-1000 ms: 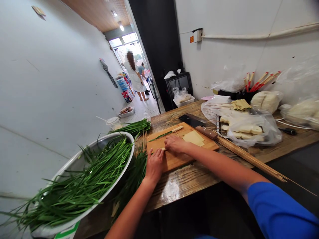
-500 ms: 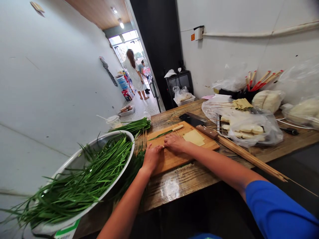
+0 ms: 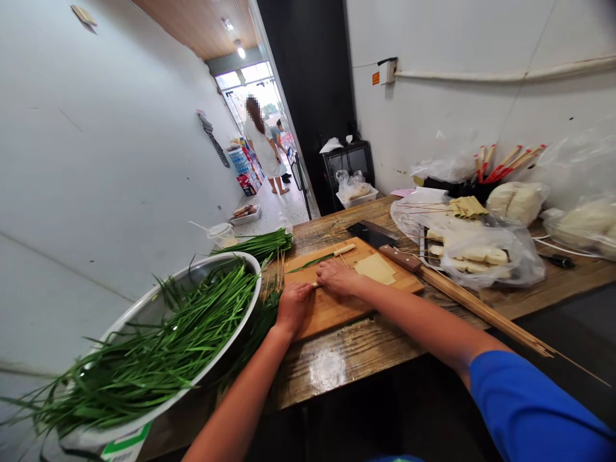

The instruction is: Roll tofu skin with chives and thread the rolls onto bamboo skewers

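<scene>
Compared with the picture half a second back, little had changed: my left hand (image 3: 293,305) stayed at the near-left edge of the cutting board (image 3: 337,308), and my right hand (image 3: 338,277) stayed pressed palm-down near the board's middle. Against the picture one second back, the left hand had come in closer to the right; the two now sat just beside each other.

Between them lay a small pale roll (image 3: 315,284), only its tip showing. Its long axis ran roughly left to right across the board, from one hand toward the other. The left hand was curled loosely with fingertips at the roll's left end; the right hand lay flattened with fingers bent over the rest. Whether either hand actually gripped it, I could not tell, as the fingers covered it.

On the board beyond the right hand: a flat stack of yellowish sheets (image 3: 376,268), a second finished roll (image 3: 344,249) at the far edge, and a single green chive leaf (image 3: 310,260) lying slantwise. A cleaver (image 3: 385,244) rested with its wooden handle over the board's right corner, blade pointing away. A bundle of bamboo skewers (image 3: 481,308) ran off to the right of the board. Left of the board stood a metal basin (image 3: 144,317) heaped with chives (image 3: 158,353).
</scene>
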`<act>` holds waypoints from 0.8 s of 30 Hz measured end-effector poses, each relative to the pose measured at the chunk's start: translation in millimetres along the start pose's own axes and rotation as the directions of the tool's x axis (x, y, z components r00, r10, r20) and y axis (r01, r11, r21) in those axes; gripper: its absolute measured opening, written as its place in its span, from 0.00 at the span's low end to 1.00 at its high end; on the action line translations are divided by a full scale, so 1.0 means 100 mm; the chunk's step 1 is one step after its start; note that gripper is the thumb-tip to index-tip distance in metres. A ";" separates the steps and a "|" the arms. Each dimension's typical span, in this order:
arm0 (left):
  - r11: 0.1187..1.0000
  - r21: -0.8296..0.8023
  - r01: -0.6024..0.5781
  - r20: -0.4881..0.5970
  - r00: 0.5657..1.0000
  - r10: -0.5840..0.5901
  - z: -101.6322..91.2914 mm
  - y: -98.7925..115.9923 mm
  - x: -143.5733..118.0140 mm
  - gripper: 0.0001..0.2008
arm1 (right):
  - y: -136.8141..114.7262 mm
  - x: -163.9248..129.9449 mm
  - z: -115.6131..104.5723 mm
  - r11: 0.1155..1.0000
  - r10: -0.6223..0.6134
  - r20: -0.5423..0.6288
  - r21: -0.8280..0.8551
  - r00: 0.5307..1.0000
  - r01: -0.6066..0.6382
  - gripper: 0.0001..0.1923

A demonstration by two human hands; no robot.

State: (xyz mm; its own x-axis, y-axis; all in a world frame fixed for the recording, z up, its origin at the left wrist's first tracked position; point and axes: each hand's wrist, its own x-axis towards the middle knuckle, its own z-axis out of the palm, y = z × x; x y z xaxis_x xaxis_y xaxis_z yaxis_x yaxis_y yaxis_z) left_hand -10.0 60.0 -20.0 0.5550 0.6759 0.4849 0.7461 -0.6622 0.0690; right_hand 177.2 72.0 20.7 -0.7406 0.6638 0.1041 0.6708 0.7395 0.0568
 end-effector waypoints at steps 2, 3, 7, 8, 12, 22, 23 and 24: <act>1.000 -0.004 -0.025 -0.023 0.999 0.025 0.03 -0.03 -0.01 0.13 | -0.04 -0.03 0.02 0.999 0.033 -0.022 0.010 0.999 -0.033 0.12; 0.999 -0.012 -0.036 -0.030 0.999 0.036 0.04 -0.04 -0.02 0.13 | -0.06 -0.05 0.04 0.999 0.046 -0.036 0.020 0.998 -0.045 0.13; 0.998 -0.070 0.004 -0.043 0.999 -0.007 0.07 -0.06 -0.04 0.13 | -0.05 -0.20 0.09 0.985 0.151 -0.176 0.107 0.973 -0.133 0.17; 0.996 -0.087 0.023 -0.038 0.999 -0.027 0.07 -0.06 -0.04 0.13 | -0.01 -0.25 0.09 0.965 0.248 -0.207 0.139 0.946 -0.222 0.18; 0.987 -0.140 0.079 -0.024 0.996 -0.083 0.09 -0.05 -0.06 0.13 | 0.16 -0.36 0.05 0.728 0.683 -0.114 0.183 0.721 -0.661 0.17; 0.988 -0.100 0.120 0.000 0.993 -0.120 0.11 -0.02 -0.05 0.13 | 0.31 -0.13 -0.02 0.550 0.830 -0.042 0.229 0.556 -0.803 0.14; 0.987 -0.105 0.125 0.002 0.992 -0.126 0.11 -0.02 -0.05 0.13 | 0.34 -0.18 -0.07 0.548 0.832 -0.065 0.245 0.551 -0.799 0.14; 0.985 -0.112 0.132 0.007 0.991 -0.132 0.11 -0.02 -0.04 0.13 | 0.36 -0.25 -0.12 0.552 0.831 -0.102 0.275 0.547 -0.787 0.14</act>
State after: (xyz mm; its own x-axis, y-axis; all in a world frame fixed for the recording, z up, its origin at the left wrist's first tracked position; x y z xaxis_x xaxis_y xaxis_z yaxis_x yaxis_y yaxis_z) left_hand -9.9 61.6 -31.5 0.4541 0.7600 0.4651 0.7673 -0.5988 0.2294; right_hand 220.6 80.4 32.4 0.1565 0.9660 0.2057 0.9424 -0.0837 -0.3239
